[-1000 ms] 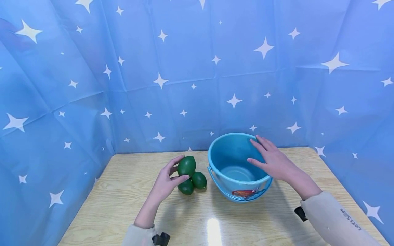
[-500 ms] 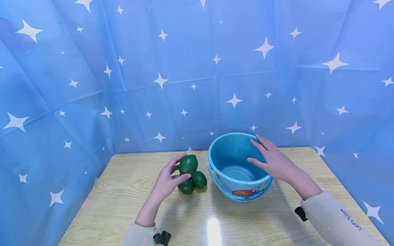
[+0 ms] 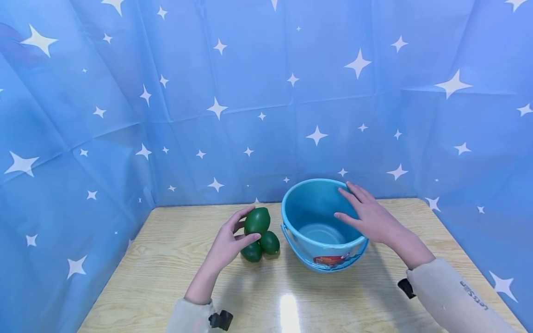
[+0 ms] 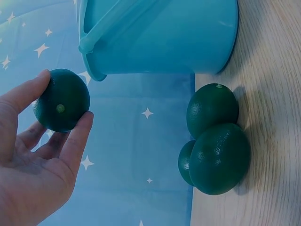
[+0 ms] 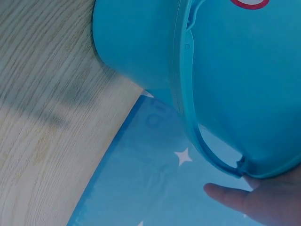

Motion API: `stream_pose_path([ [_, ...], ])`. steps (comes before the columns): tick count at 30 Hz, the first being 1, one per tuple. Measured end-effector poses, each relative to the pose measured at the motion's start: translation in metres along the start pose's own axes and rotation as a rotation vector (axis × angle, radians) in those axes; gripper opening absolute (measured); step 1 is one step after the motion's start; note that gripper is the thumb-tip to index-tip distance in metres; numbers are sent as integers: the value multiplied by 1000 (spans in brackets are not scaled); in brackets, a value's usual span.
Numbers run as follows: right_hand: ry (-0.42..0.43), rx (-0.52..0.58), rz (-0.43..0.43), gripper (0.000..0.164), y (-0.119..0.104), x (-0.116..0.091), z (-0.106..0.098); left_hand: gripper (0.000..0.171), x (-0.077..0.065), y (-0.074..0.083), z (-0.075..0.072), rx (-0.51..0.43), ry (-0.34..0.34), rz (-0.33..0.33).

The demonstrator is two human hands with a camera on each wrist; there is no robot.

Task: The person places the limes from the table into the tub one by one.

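Observation:
My left hand (image 3: 225, 245) pinches a dark green lime (image 3: 257, 220) between thumb and fingers, above the table and left of the bucket. Below it, two more limes (image 3: 269, 243) show in the head view. The left wrist view has three limes (image 4: 220, 159) clustered on the wood, apart from the held lime (image 4: 61, 101). A light blue bucket (image 3: 300, 247) stands upright to their right, its handle hanging down in front. At its right rim lies my right hand (image 3: 372, 222), fingers spread and fairly straight over the opening. In the right wrist view, that hand (image 5: 277, 200) is partly cut off.
The light wood table (image 3: 175, 277) ends at a blue star-patterned curtain (image 3: 258, 152), which also hangs at both sides. A red label (image 3: 331, 260) is on the bucket's front. Only the bucket's bare inner floor (image 3: 322, 234) shows within it.
My left hand has moved slightly up and right with the lime, toward the bucket. My right hand, the bucket and the limes on the table have stayed in place.

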State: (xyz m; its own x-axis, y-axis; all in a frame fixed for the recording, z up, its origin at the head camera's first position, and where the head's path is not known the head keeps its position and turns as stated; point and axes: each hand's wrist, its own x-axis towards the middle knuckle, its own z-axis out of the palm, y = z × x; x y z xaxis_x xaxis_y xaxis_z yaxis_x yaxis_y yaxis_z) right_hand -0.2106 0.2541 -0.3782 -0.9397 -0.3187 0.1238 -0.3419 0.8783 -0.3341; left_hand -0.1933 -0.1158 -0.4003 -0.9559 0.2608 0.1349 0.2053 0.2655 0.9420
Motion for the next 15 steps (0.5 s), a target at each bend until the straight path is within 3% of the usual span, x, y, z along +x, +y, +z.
stream_pose_path([
  [15, 1, 4, 0, 82, -1, -1, -1, 67, 1, 7, 3, -23, -30, 25],
])
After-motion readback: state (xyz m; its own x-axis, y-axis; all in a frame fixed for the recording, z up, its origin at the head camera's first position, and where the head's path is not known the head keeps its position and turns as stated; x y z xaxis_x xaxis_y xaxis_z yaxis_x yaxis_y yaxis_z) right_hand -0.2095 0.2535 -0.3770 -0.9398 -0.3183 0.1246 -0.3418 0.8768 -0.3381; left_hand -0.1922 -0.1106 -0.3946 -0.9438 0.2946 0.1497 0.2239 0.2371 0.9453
